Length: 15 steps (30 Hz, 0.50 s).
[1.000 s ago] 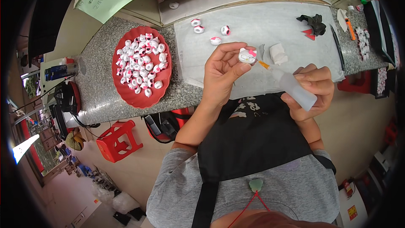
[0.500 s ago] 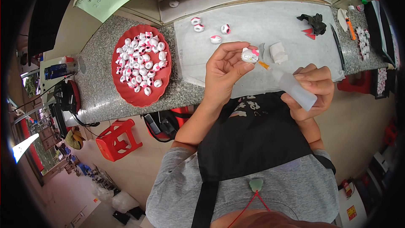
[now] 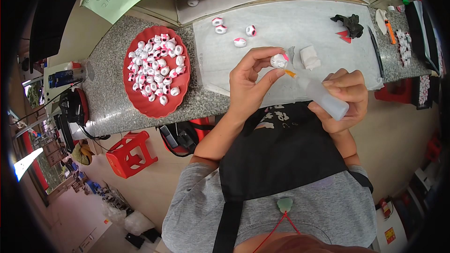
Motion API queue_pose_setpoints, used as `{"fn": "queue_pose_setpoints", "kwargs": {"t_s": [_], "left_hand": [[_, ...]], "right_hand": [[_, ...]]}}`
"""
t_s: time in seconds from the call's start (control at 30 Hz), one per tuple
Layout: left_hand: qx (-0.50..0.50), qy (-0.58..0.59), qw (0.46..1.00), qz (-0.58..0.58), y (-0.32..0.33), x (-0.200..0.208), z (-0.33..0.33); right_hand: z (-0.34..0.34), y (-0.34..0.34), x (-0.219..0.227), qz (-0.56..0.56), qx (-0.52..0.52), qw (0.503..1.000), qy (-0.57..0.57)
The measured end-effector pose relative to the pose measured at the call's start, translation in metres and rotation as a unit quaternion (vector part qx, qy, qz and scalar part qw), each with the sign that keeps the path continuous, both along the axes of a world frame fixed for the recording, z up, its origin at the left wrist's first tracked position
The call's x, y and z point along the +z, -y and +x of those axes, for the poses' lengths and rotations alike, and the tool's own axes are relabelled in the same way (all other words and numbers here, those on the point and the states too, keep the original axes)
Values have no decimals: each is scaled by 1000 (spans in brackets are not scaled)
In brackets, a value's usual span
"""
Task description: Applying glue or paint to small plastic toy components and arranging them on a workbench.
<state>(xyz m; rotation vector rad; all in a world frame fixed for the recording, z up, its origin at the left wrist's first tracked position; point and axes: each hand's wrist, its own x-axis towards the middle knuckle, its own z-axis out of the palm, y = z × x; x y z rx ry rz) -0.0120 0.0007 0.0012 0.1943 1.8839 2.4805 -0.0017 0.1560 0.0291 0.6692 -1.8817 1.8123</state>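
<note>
Tissue (image 3: 310,58) nr btl. (image 3: 328,99) & bead (image 3: 278,61), plate (image 3: 157,108) to L

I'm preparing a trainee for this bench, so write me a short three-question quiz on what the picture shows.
1. What do the left hand and the right hand each hold?
2. True or false: the red plate is to the left of the white sheet.
3. How many loose pieces lie on the white sheet: A) two, B) four, C) seven?

Key: 1. Left, a small white-and-pink figure; right, a pale bottle. 2. True. 3. B.
</note>
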Motion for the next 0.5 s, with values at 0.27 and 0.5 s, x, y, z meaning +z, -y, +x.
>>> {"fn": "queue_pose_setpoints", "kwargs": {"t_s": [0.27, 0.5], "left_hand": [[26, 2, 999, 27, 12, -2, -7], [124, 14, 986, 114, 44, -6, -13]], "right_hand": [[-17, -9, -5, -7, 6, 1000, -16], [-100, -24, -37, 33, 65, 948, 309]]}}
